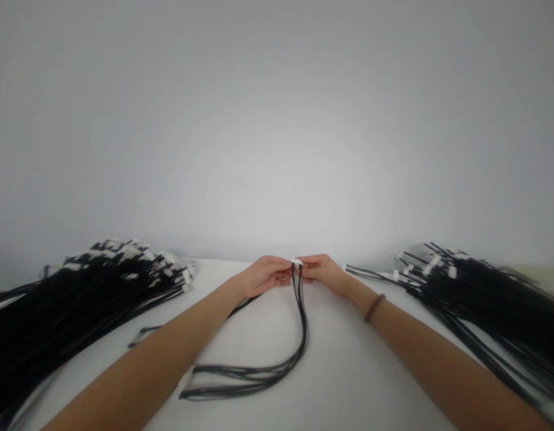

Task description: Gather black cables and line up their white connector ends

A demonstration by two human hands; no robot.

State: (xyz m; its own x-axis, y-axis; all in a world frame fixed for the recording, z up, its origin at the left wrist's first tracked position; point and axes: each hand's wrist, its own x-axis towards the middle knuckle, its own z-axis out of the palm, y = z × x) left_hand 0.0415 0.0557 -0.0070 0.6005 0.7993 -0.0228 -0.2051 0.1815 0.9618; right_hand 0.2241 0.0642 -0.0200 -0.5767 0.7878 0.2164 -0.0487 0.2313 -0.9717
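Note:
Between my two hands, at the middle of the table, is the white connector (297, 262) of a black wire harness (303, 335). My left hand (268, 275) pinches the connector's left side, and my right hand (320, 272) pinches its right side. From there the wires hang down and curve left to a second white connector (185, 383), partly behind my left forearm. Another black cable (246, 305) runs behind my left wrist, with an end (144, 336) showing left of the forearm. Whether it belongs to the same harness is hidden.
A large pile of black wire harnesses (92, 305) with white connectors lies on the left of the white table (339, 371). A second pile (483, 299) lies on the right, one harness end (366, 273) reaching toward my right wrist. A plain pale wall (277, 120) stands behind.

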